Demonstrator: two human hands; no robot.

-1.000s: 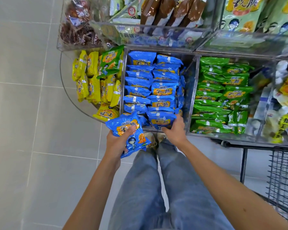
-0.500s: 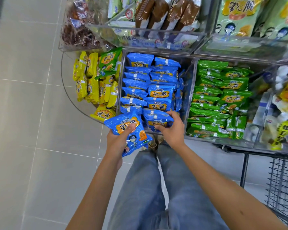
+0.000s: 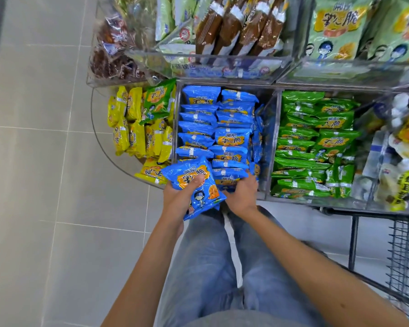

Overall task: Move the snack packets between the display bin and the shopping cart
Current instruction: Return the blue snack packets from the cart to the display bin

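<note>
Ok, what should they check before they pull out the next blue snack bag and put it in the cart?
1. Left hand holding its blue bags firmly: ok, the thumb presses across the top one.
2. Right hand gripping a bag: ok, fingers curl round the front bag in the blue bin.
3. That bag lifted out of the bin: not ok, it sits in the front row.
4. Cart close by: ok, its wire side is at the person's right.
5. Room inside the cart: cannot tell, only an edge shows.
</note>
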